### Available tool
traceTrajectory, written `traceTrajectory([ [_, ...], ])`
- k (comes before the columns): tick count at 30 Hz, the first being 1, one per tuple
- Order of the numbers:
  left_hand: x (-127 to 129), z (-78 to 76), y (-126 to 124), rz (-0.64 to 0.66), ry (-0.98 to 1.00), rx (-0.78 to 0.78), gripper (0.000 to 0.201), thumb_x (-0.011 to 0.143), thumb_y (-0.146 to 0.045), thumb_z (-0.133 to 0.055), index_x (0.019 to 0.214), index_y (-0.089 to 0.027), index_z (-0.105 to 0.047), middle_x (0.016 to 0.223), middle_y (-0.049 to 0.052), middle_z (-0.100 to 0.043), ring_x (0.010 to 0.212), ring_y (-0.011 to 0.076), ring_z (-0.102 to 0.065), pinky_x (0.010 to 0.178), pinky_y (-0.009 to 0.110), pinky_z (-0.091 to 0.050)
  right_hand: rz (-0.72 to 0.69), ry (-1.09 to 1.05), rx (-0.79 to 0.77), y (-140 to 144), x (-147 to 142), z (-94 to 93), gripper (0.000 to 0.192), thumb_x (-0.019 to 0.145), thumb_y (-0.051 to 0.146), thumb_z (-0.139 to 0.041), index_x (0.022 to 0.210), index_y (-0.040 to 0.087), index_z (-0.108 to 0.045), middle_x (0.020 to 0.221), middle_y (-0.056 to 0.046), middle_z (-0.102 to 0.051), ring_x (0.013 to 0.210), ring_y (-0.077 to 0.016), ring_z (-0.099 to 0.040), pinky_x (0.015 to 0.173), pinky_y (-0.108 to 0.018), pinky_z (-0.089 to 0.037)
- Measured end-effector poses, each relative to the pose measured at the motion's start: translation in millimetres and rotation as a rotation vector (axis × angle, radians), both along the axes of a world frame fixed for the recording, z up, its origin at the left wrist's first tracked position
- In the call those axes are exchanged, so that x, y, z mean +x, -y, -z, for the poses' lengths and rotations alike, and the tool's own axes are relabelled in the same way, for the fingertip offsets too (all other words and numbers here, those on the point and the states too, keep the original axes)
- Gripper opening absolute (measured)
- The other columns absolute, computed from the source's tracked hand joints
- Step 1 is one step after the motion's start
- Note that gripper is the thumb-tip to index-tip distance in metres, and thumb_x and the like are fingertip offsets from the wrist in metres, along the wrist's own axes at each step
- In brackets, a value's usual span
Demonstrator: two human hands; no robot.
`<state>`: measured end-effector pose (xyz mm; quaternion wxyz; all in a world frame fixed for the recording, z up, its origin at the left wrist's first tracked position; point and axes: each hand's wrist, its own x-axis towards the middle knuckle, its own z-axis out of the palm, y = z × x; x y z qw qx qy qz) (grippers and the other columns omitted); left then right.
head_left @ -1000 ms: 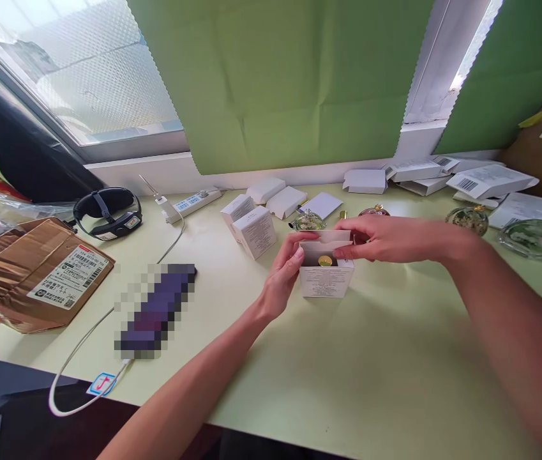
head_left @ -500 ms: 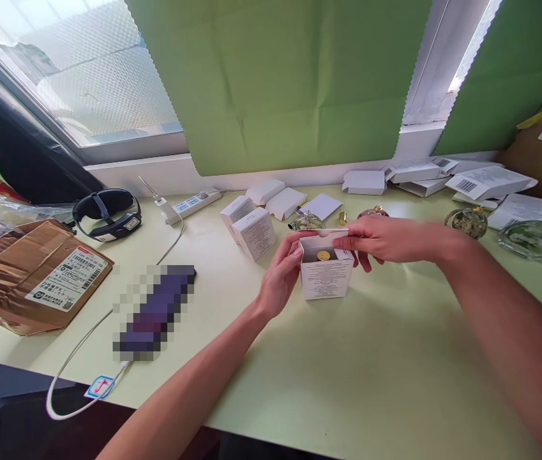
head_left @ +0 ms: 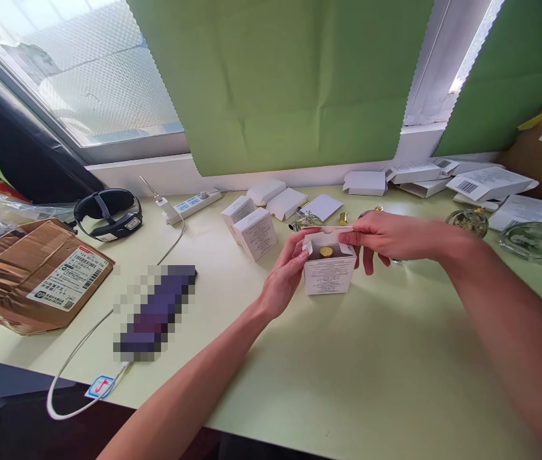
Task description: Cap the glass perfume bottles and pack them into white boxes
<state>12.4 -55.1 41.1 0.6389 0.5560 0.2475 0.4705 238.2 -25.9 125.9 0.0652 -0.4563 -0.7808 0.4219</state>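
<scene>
1. Nearest you, the pale green table runs under both your forearms, with a white cable trailing off its near left edge beside a blurred dark object

2. Your left hand is curled loosely against the left side of the small white box, thumb and forefinger pinching its left side flap at the top corner. A second ago that hand sat lower on the box wall; it has crept up to the flap

3. Your right hand pinches the lid flap between thumb and fingers. That flap stood up a second ago; it now lies nearly level over the opening, so the box is close to shut but not tucked in

4. The box stands upright on the table between your hands, slightly nearer the window than before. The gold cap inside is visible through the gap under the flap, so the bottle sits fully within

5. Just left of it stand two closed white boxes; behind your hands a glass bottle shows, partly hidden, and I cannot tell whether it is capped

6. Farther off, a torn cardboard parcel lies at the left, a power strip by the sill, and flat white cartons along the right under the green blind
</scene>
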Motion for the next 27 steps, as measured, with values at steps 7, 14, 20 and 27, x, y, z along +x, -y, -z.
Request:
traceTrajectory([
  [7,-0.5,-0.3,-0.6,-0.056,-0.025,-0.01,0.029,0.094,-0.026,-0.054,0.122,-0.032,-0.052,0.115,0.0,-0.065,0.1,0.0204,-0.061,0.087,0.035,-0.045,0.016,0.011,-0.033,4.8,2.0,-5.2,0.052,0.085,0.068,-0.055,0.102,0.022,-0.071,0.097,-0.01,-0.075,0.08,-0.0248,-0.071,0.056,-0.031,-0.052],
  [14,1.2,-0.3,-0.2,-0.121,-0.071,0.05,0.008,0.091,-0.025,-0.053,0.094,-0.022,-0.061,0.102,0.002,-0.067,0.094,0.0189,-0.058,0.081,0.03,-0.043,0.007,0.038,-0.045,12.3,0.4,-15.3,0.048,0.088,0.064,-0.052,0.107,0.023,-0.07,0.1,-0.011,-0.072,0.084,-0.0244,-0.068,0.057,-0.03,-0.054],
  [20,-2.1,5.5,-1.8,-0.185,-0.136,0.13,0.015,0.093,-0.028,-0.053,0.096,-0.021,-0.066,0.104,0.003,-0.067,0.098,0.02,-0.058,0.086,0.031,-0.043,-0.03,0.063,-0.003,8.6,2.9,-11.7,0.049,0.085,0.065,-0.054,0.111,0.027,-0.07,0.102,-0.009,-0.072,0.082,-0.0243,-0.069,0.056,-0.029,-0.052],
  [27,1.1,3.7,0.9,-0.206,-0.12,0.169,0.012,0.092,-0.032,-0.062,0.091,-0.02,-0.06,0.093,0.002,-0.062,0.087,0.0151,-0.055,0.076,0.025,-0.042,0.031,0.034,0.053,6.6,3.1,-8.6,0.045,0.088,0.063,-0.051,0.116,0.033,-0.069,0.112,-0.005,-0.072,0.092,-0.0259,-0.067,0.065,-0.031,-0.051],
])
